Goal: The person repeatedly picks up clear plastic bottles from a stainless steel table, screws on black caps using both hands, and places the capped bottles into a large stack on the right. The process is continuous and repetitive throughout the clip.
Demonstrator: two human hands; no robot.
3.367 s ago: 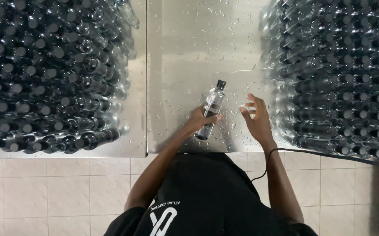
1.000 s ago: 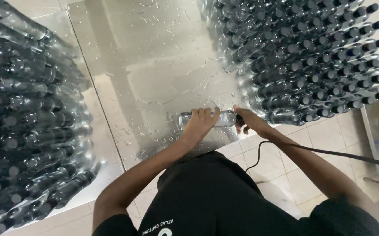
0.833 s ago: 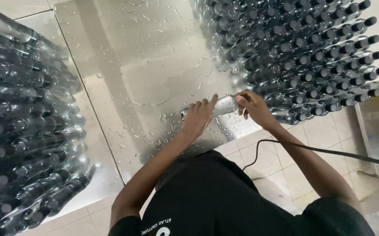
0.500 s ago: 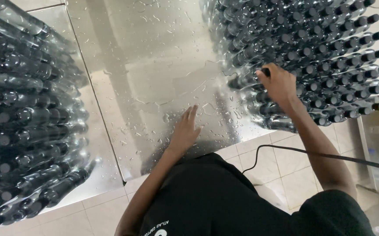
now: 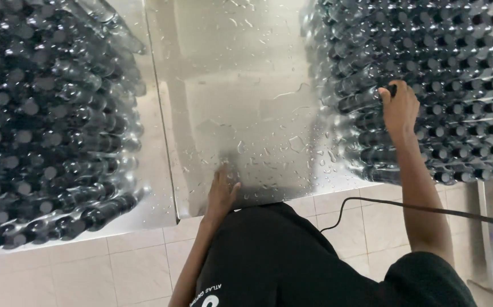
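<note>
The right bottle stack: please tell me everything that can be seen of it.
The right bottle stack is a big pile of clear plastic bottles with dark caps, lying on their sides in rows, caps mostly facing the camera. It sits on the wet steel table and runs out of view at the top and right. The right hand is on its near left side, fingers closed around one bottle's cap end. The left hand lies flat on the table, apart from it.
</note>
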